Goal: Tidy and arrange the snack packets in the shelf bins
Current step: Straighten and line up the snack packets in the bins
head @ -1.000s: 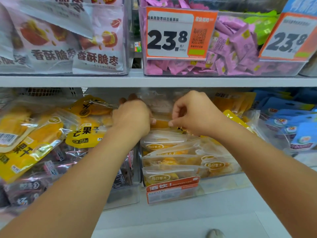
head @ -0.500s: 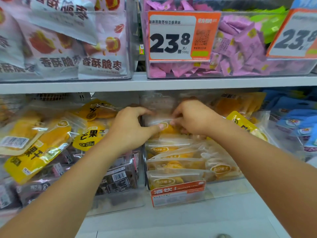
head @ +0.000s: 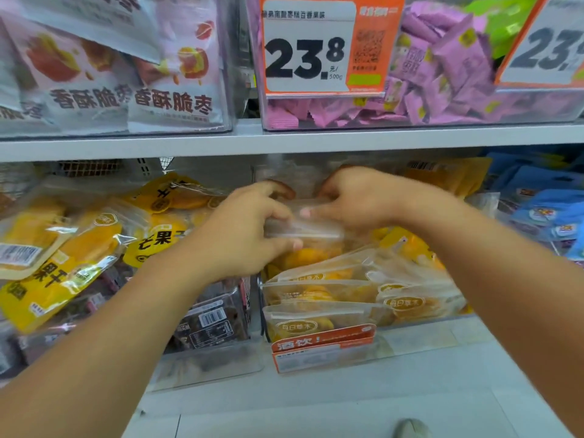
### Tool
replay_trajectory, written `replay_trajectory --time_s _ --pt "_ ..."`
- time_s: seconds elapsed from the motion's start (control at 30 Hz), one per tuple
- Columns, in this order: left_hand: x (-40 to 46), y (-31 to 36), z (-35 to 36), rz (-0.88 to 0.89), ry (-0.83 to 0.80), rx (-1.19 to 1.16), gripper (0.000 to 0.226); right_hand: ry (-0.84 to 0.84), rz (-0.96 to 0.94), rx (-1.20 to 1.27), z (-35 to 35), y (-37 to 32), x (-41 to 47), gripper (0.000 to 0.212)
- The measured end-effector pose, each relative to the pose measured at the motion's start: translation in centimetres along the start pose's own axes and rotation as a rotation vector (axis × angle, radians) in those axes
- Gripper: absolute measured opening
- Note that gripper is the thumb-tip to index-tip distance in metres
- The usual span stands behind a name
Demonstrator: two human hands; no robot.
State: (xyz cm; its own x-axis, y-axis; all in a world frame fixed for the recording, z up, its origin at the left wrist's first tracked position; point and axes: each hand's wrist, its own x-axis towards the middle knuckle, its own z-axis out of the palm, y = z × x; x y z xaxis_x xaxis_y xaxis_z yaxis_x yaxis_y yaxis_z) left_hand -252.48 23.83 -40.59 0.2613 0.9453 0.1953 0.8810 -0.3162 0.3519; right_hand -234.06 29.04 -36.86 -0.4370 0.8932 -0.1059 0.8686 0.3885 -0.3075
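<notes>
Head view looks down along two bare forearms into the lower level of a shop shelf [head: 284,142]. Both hands meet over the middle clear bin [head: 420,338], where a clear snack packet [head: 305,227] with orange-yellow fruit inside is held upright at the back of a row of like packets [head: 319,294] stacked leaning toward the front. On the left hand [head: 243,230] the fingers are curled, with thumb and forefinger pinching the packet's left top edge; on the right hand [head: 354,200] the fingers are likewise curled, the thumb pressing the clear top strip from the right. An orange label [head: 322,343] stands at the front of this bin. Just left, another bin holds yellow mango packets [head: 63,260] lying tilted on dark packets [head: 208,324]. Blue packets [head: 546,213] fill the space at far right. On the level above sit pale pink bags [head: 170,74] in the left bin and small purple sachets [head: 442,67] in the right bin, behind an orange price tag [head: 322,45] reading 23.8.
</notes>
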Motion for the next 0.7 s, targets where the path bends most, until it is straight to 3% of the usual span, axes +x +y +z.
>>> replay_trajectory --time_s 0.1,0.17,0.23,0.33,0.43,0.53,0.63,0.7 --pt "1.3 -0.4 0.3 -0.151 0.129 0.047 0.022 -0.175 0.077 0.137 -2.4 0.4 -2.4 0.066" --pt "1.8 -0.6 0.5 -0.216 0.176 0.040 0.024 -0.216 0.064 0.044 -2.4 0.9 -3.0 0.072" --pt "1.9 -0.5 0.8 -0.254 0.202 0.014 0.027 -0.127 0.077 0.020 -1.2 1.5 -2.3 0.060" --pt "1.7 -0.4 0.8 -0.240 0.217 0.014 0.030 -0.098 0.134 0.238 0.4 2.0 -0.8 0.051" --pt "1.6 -0.5 0.6 -0.224 0.244 -0.029 0.047 -0.029 0.054 0.250 1.0 1.5 0.4 0.044" --pt "1.5 -0.3 0.4 -0.124 0.137 -0.079 0.065 -0.090 0.026 0.272 1.1 1.7 0.4 0.033" --pt "1.7 0.0 0.0 -0.119 -0.059 -0.018 0.061 -0.265 0.057 0.637 0.9 2.7 -0.6 0.078" --pt "1.9 0.5 -0.2 -0.130 -0.139 0.115 0.061 -0.249 0.034 0.653 0.1 3.0 -1.2 0.083"
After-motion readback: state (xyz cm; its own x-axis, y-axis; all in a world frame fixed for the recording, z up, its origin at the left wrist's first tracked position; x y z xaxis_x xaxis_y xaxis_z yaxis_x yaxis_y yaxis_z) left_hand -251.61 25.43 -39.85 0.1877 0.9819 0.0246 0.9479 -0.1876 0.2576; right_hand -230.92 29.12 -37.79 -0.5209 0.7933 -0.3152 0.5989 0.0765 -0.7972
